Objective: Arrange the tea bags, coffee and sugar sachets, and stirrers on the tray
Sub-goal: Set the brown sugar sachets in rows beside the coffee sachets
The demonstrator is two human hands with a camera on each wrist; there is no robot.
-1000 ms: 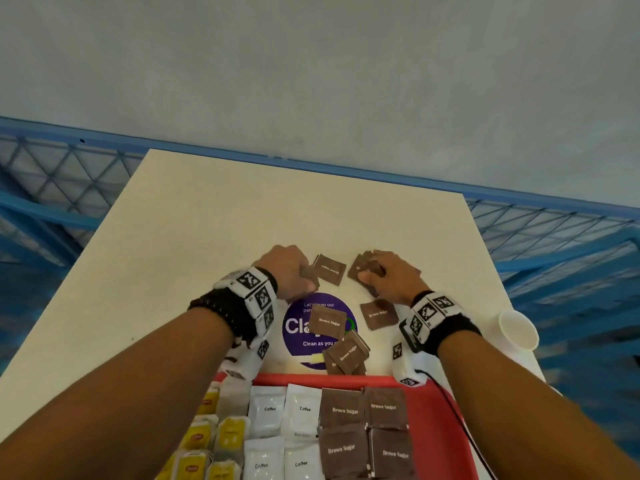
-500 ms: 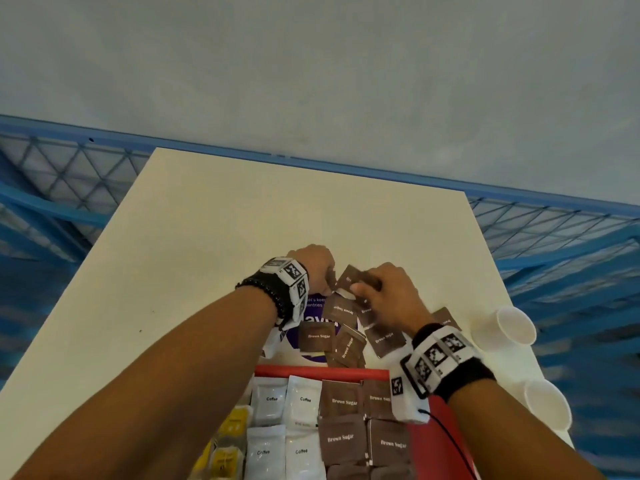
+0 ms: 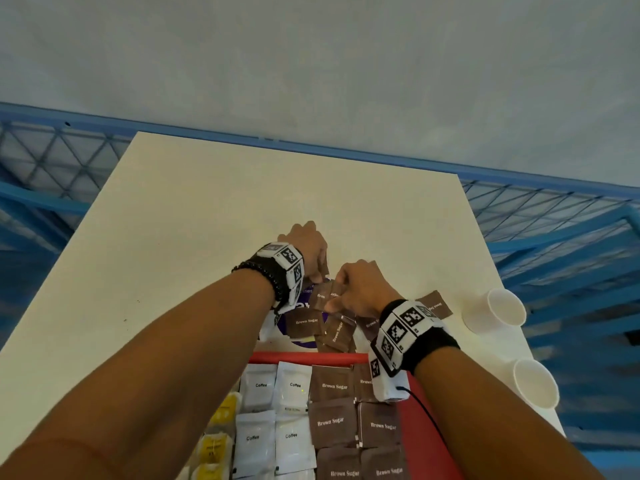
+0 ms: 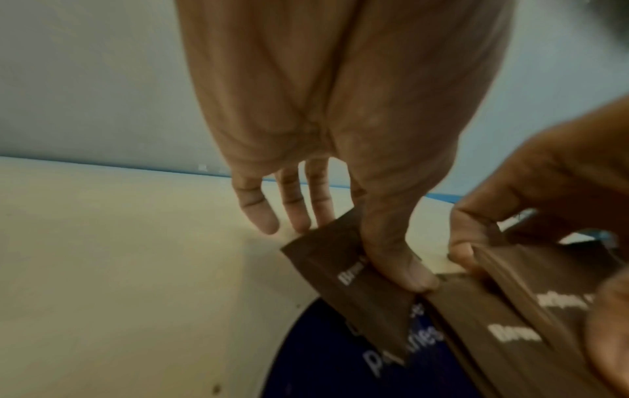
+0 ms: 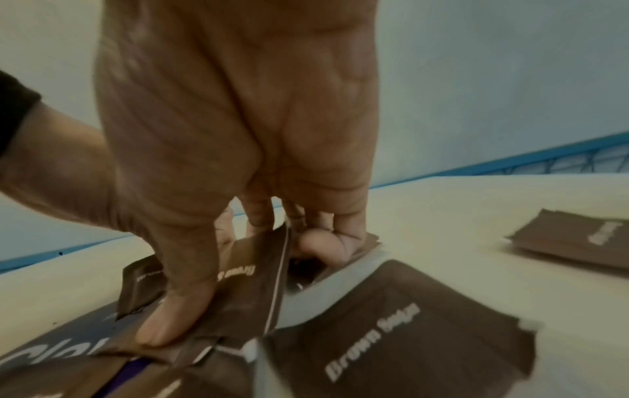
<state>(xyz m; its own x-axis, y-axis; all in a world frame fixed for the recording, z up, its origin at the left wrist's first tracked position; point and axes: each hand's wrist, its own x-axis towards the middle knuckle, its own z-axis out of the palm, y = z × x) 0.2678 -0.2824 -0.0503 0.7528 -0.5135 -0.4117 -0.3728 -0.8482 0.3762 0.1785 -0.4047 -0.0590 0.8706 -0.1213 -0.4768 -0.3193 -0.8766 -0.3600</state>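
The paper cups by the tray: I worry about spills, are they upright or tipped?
Upright. In the head view both paper cups stand on the table with open mouths facing up; whether they hold anything cannot be told.

A pantry or canteen corner: cream table (image 3: 207, 209), paper cups (image 3: 498, 310), purple clean-up sticker (image 4: 357, 358), blue railing (image 3: 554, 202).

We note flat brown paper "Brown Sugar" sachets (image 3: 307, 321) lying loose and overlapping on the table just beyond the red plastic tray (image 3: 434, 441); one (image 3: 435, 304) lies apart to the right. On the tray, square brown sugar sachets (image 3: 331, 423) sit in two neat columns, white "Coffee" sachets (image 3: 294, 389) in two columns to their left, and yellow tea bags (image 3: 215, 446) leftmost, partly hidden by a forearm.
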